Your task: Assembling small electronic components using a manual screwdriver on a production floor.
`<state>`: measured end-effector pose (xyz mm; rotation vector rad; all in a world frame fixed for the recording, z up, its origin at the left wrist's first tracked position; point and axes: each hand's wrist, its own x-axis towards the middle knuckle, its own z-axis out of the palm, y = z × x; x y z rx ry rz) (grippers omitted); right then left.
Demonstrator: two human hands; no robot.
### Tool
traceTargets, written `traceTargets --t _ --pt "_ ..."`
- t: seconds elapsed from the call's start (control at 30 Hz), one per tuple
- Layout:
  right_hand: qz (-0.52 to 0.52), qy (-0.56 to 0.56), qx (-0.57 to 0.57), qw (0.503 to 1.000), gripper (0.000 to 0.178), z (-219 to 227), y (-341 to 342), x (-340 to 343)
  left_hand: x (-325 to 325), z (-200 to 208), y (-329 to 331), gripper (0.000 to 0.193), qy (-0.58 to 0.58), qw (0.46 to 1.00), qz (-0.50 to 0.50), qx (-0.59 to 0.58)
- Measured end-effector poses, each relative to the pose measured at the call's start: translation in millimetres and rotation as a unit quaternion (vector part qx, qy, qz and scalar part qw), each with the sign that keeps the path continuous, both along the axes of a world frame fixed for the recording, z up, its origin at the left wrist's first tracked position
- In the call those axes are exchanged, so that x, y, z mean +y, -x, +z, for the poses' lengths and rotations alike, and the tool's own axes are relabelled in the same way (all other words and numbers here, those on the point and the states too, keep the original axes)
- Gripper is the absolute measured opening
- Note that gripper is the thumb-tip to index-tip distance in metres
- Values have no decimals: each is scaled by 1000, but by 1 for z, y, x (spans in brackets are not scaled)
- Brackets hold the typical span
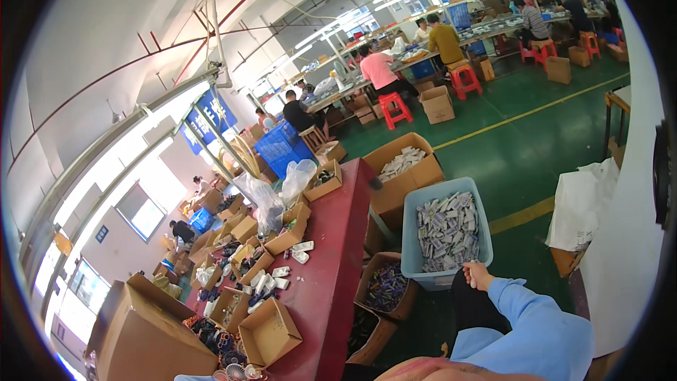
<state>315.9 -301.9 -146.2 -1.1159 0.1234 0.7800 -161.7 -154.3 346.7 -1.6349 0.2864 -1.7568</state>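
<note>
Right hand (478,275) reaching to the near rim of a blue bin (416,240), fingers curled, grip impossible to tell. Bin brimming with small white packets (448,229). Beside it, cardboard box (417,169) holding more packets; another box (367,279) holding dark items.
</note>
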Motion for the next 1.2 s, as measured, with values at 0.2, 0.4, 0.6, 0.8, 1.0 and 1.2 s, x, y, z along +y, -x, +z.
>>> traceTargets --t 0.2,0.4,0.6,0.8,1.0,1.2 --pt "6 8 -7 1000 27 3 1 -1 2 -4 -1 19 21 1000 17 -3" --pt "11 9 -7 1000 27 2 -2 -1 6 -3 -7 20 31 999 31 -7" --pt "-1 15 -2 1000 26 -9 -7 2 13 -1 -17 20 39 999 34 -18" --pt "20 14 -17 1000 28 0 -2 1 20 -5 -23 21 61 997 46 -24" --pt "7 10 -18 1000 26 2 -3 0 25 -17 -23 22 105 992 69 -5" --pt "12 11 -22 1000 26 -1 -2 -2 30 -35 -27 23 159 983 90 28"
